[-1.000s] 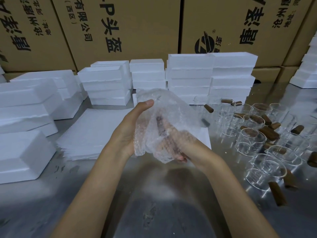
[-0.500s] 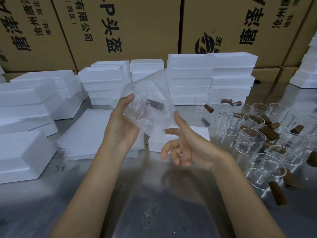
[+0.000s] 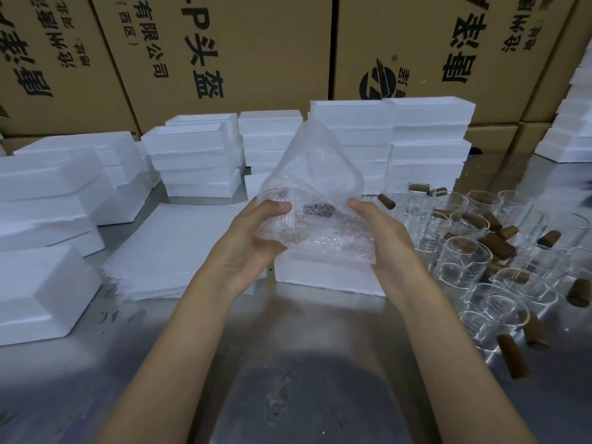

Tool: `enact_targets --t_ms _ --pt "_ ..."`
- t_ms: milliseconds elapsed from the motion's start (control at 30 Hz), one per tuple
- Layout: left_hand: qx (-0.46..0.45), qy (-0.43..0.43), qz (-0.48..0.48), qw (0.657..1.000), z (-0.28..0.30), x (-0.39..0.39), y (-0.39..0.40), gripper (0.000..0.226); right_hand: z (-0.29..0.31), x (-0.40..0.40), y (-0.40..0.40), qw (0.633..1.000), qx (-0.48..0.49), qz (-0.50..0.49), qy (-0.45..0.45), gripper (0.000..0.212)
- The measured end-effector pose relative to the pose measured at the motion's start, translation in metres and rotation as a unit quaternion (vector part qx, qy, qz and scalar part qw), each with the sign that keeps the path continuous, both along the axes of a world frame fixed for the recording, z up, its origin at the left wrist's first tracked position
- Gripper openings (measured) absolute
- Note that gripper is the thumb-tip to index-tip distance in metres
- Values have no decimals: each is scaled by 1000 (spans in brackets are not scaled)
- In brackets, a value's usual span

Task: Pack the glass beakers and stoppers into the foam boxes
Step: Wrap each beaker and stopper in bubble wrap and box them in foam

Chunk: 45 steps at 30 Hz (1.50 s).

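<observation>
A bubble-wrap bundle [image 3: 315, 200] with a glass beaker and a dark brown stopper inside is held in mid-air above a white foam box [image 3: 330, 275]. My left hand [image 3: 253, 238] grips its left side, thumb on top. My right hand [image 3: 381, 238] grips its right side. The wrap's loose upper corner stands up in a peak. Several bare glass beakers [image 3: 464, 261] and loose brown stoppers [image 3: 496, 245] lie on the metal table to the right.
Stacks of white foam boxes [image 3: 352, 145] line the back and left [image 3: 41, 280]. A pile of flat white foam sheets [image 3: 166, 251] lies left of centre. Large printed cardboard cartons [image 3: 224, 52] form a wall behind. The steel table top [image 3: 304, 379] extends toward me.
My right hand, which had let go and hung open below the bundle, has come back up and taken its right side. The bundle now sits level between both hands.
</observation>
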<state>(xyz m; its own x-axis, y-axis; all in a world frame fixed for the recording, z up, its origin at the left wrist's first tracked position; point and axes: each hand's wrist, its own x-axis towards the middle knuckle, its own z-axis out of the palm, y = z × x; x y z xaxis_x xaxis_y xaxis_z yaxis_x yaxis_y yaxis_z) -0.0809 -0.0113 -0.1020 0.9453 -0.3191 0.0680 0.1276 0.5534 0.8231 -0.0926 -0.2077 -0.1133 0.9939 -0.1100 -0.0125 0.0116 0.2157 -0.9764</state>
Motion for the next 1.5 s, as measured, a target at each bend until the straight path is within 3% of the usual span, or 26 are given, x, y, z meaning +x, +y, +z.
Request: enact_targets --t_ms 100,233,400,533,633,733,833,1000,1133,1233,1300,1333,1400,1500 --pt "37 -9 -14 999 0 0 4 41 -3 4 -3 999 34 -17 -26 8" --pt "130 -43 -59 989 -2 0 11 52 -4 7 -9 993 111 5 -47 11" --pt "205 -81 -82 972 -2 -1 11 72 -1 4 -9 991 123 33 -49 17" --pt "235 -96 -101 962 -3 -2 11 68 4 -4 -13 985 123 103 -63 26" --pt "263 -104 -121 951 -3 -3 13 64 2 -4 -22 990 75 106 -51 19" --pt "333 -122 -136 925 -2 -5 15 64 -1 1 -26 996 30 80 -21 11" --pt "404 -139 -152 891 -2 -8 12 61 -2 1 -25 997 25 35 -60 12" --pt "488 -154 -163 844 -2 -12 5 64 2 -1 -23 990 56 68 -106 13" --pt "475 -159 -122 857 5 -14 7 54 7 -5 -23 986 77 74 -125 21" --pt "490 -150 -62 857 6 -13 10 44 11 -7 -22 978 96 90 -160 11" --pt "505 -127 -13 854 4 -9 9 56 12 -8 -17 975 97 97 -173 10" --pt "505 -118 4 855 1 -7 8 59 12 -9 -13 975 90 101 -177 11" --pt "504 -135 31 853 -5 -6 0 36 11 -11 0 976 46 112 -183 11" --pt "482 -205 -17 852 -7 -9 -12 24 4 -15 21 971 -119 111 -177 12"
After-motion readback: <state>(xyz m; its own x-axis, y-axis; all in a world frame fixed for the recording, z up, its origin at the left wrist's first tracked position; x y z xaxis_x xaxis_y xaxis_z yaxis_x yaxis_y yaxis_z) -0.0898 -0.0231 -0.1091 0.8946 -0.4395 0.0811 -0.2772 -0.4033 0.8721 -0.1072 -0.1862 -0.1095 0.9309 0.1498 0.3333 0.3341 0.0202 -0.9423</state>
